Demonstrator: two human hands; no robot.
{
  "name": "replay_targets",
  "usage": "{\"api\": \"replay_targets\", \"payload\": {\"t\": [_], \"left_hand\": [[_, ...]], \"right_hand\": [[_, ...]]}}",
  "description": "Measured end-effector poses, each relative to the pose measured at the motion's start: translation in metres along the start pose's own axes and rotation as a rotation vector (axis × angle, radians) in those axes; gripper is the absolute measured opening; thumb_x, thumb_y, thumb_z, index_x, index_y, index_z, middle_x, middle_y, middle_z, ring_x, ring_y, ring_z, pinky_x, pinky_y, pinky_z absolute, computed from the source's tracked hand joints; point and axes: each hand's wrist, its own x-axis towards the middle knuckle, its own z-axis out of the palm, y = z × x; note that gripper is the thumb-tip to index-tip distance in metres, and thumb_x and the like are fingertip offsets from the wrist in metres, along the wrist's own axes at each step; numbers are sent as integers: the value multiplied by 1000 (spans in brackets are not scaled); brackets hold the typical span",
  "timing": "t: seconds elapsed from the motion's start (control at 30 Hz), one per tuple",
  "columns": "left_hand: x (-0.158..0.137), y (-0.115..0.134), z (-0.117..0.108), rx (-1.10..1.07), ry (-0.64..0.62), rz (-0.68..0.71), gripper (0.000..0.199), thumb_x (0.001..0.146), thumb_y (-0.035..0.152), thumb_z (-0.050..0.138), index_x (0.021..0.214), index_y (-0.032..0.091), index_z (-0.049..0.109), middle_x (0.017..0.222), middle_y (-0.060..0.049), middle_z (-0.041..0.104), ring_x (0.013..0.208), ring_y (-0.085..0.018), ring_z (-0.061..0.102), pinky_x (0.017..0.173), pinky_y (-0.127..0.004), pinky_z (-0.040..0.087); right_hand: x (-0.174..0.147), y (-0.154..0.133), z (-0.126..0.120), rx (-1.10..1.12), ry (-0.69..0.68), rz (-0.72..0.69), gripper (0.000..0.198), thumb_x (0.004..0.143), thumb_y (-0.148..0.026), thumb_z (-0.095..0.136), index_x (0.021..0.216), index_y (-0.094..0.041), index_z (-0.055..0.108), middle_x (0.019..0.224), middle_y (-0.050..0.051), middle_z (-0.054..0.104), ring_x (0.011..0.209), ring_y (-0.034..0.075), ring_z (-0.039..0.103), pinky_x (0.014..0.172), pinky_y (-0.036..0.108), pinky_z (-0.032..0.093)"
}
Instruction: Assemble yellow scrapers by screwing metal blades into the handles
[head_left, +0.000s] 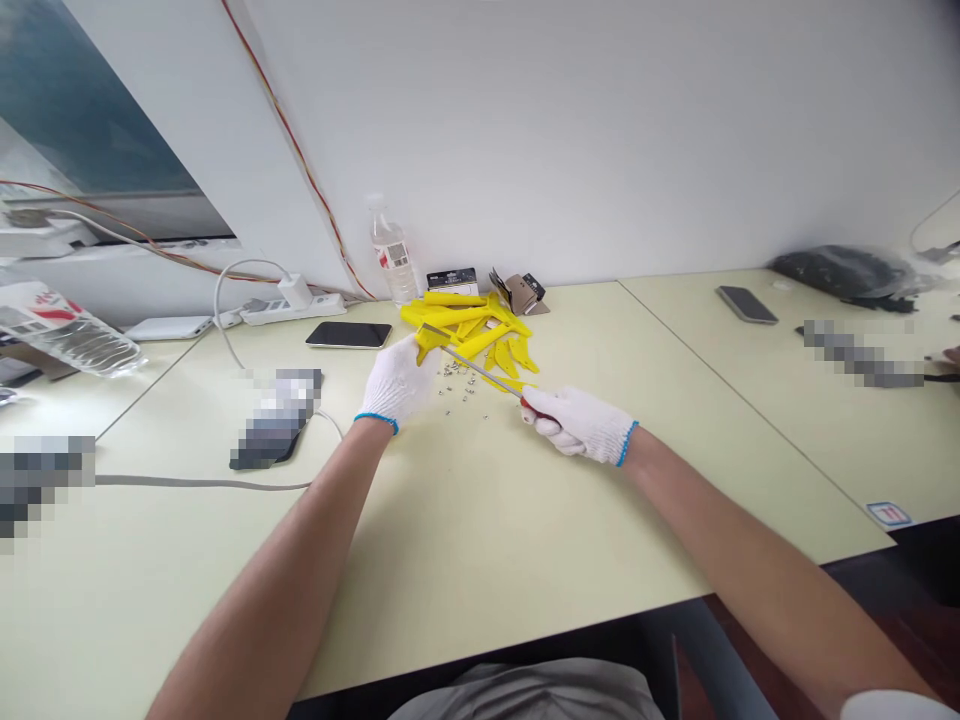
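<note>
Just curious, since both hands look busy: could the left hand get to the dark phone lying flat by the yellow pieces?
Probably yes. The phone lies flat on bare table just beyond the left hand, nothing between them. But that hand grips a yellow plastic piece, which it would need to put down first.

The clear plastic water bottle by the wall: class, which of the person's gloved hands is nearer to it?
Left. The left hand, gripping a yellow plastic piece, lies just below the clear plastic water bottle. The right hand, holding a screwdriver, sits farther right and nearer the person.
</note>
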Motion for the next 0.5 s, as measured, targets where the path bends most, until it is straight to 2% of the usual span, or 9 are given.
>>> {"api": "replay_targets", "payload": {"t": [0.1,0.17,0.27,0.33,0.4,0.5], "left_hand": [[2,-1,1,52,18,30,36,100,41,67,120,11,68,115,-7,69,100,-23,69,84,-38,61],[2,-4,1,80,29,43,37,100,40,67,123,12,68,119,-9,68,103,-24,68,87,-40,61],[1,-6,-1,111,39,57,37,100,40,66,125,12,67,121,-9,68,105,-24,68,88,-40,61],[1,-7,-3,124,43,63,37,100,40,66,124,12,67,120,-9,68,104,-24,68,88,-40,61],[1,-8,-5,132,47,69,37,100,41,66,124,12,68,119,-8,68,103,-24,68,87,-39,61],[1,-9,-5,139,45,75,36,100,41,66,122,12,68,117,-8,69,100,-23,69,84,-38,62]], "right_hand": [[-1,2,-4,-141,82,-32,51,99,-68,54,98,-18,59,70,-4,39,47,5,22,41,19,16],[-2,3,-13,-287,183,-99,54,101,-70,49,101,-17,63,72,-2,45,50,6,28,44,20,20],[-4,3,-35,-619,434,-247,53,105,-63,43,96,-17,67,71,0,51,57,10,40,53,23,29],[-5,2,-55,-832,607,-300,49,106,-56,41,93,-17,68,79,4,62,69,14,52,64,25,37],[-6,2,-75,-984,749,-270,44,108,-48,41,99,-17,71,97,7,71,86,19,61,76,28,41],[-9,3,-99,-1135,863,-106,43,108,-42,39,109,-18,75,111,10,73,99,24,65,82,31,41]]}}
